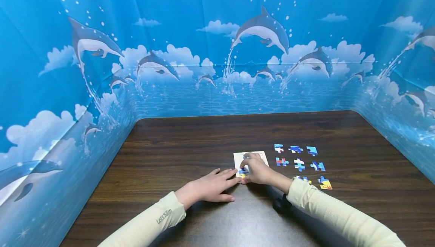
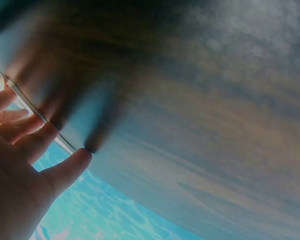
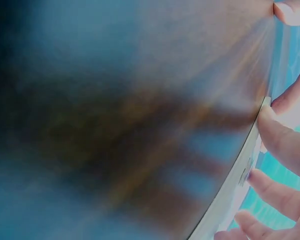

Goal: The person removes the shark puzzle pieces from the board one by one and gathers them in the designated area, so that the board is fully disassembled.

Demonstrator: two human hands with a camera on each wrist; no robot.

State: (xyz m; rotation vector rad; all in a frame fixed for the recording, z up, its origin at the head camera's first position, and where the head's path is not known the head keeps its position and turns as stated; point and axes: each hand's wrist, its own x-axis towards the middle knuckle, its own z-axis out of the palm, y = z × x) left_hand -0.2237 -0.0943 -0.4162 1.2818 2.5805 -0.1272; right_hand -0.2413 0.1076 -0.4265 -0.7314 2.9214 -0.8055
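Note:
A small white puzzle tray (image 1: 239, 157) lies on the dark wooden table. In its near left corner sits a blue and yellow jigsaw piece (image 1: 242, 173). My right hand (image 1: 258, 170) reaches over the tray with bent fingers, its thumb and forefinger on either side of that piece. The right wrist view shows the right thumb (image 3: 285, 145) at the tray's edge, but no piece. My left hand (image 1: 214, 186) lies flat to the left, straight fingertips touching the tray's left side. In the left wrist view, the left hand's fingers (image 2: 37, 142) meet the tray's rim.
Several loose jigsaw pieces lie in rows right of the tray, among them a blue one (image 1: 311, 150) and a yellow and blue one (image 1: 325, 183). The right forearm partly covers another piece (image 1: 303, 179). A blue dolphin-print curtain (image 1: 210, 99) surrounds the table's (image 1: 170, 152) far and side edges.

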